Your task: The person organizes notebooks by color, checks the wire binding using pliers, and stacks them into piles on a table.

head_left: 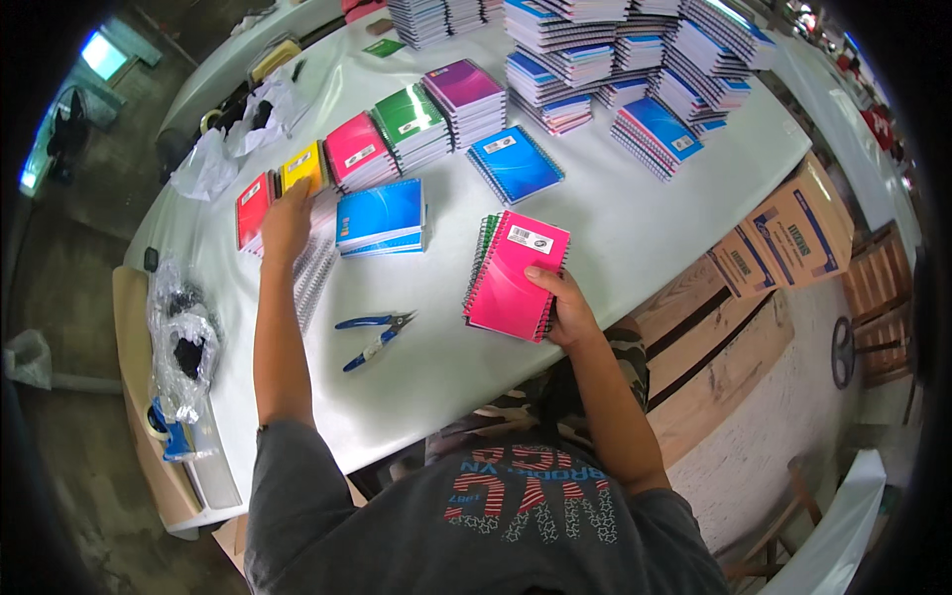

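Observation:
My right hand [570, 309] grips a small bundle of spiral notebooks by its right edge, thumb on top. A pink spiral notebook [511, 283] lies uppermost, and a green notebook [486, 241] peeks out at its left. Reaching far left, my left hand [288, 220] has its fingers closed at the near edge of a yellow notebook [300, 165] on top of a stack; its fingertips are partly hidden. Beside that stack are a red notebook stack [255, 211], a pink stack [358, 147], a green stack [410, 117] and a purple stack [464, 84]. Blue notebooks [379, 212] lie just right of my left hand.
Blue-handled pliers [375, 335] lie open on the white-covered table [436, 377]. A single blue notebook [516, 165] sits mid-table, with tall notebook piles [565, 50] behind. Plastic bags [213, 159] are at left. Cardboard boxes [783, 233] stand beyond the right edge, near a wooden bench [714, 347].

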`<state>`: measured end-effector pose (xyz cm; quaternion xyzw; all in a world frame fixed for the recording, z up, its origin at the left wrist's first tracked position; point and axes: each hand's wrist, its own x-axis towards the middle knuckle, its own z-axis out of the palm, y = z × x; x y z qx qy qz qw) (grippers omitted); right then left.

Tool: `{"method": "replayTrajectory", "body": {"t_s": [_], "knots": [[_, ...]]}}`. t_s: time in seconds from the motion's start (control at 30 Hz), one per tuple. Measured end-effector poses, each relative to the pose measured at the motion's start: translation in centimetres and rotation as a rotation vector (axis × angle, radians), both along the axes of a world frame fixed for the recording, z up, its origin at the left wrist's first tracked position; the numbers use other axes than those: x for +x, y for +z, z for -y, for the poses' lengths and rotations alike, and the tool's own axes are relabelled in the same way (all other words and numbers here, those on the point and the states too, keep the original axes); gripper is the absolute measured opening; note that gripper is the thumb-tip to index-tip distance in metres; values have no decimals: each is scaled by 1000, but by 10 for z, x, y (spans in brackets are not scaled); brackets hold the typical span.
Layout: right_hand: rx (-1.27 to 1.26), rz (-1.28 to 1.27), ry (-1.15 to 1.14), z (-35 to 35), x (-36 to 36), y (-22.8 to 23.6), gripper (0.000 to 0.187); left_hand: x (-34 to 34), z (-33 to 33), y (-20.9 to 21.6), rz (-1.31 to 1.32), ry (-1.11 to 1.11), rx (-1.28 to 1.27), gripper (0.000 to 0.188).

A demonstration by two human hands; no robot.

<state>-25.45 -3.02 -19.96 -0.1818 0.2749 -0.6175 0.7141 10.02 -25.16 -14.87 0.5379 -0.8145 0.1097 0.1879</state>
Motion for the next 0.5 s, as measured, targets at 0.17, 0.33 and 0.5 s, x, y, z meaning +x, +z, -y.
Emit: {"method": "replayTrajectory", "body": {"t_s": [0.17, 0.33, 0.5], "knots": [[-28, -26, 17, -4, -10, -4, 45, -45, -34, 16, -700, -40, -97, 21], [73, 83, 36, -3, -8, 4, 49, -126, -94, 17, -1462, -850, 553, 11], [78, 62, 159, -9, -13, 2, 51, -195, -127, 2, -710, -956, 376, 31]]}}
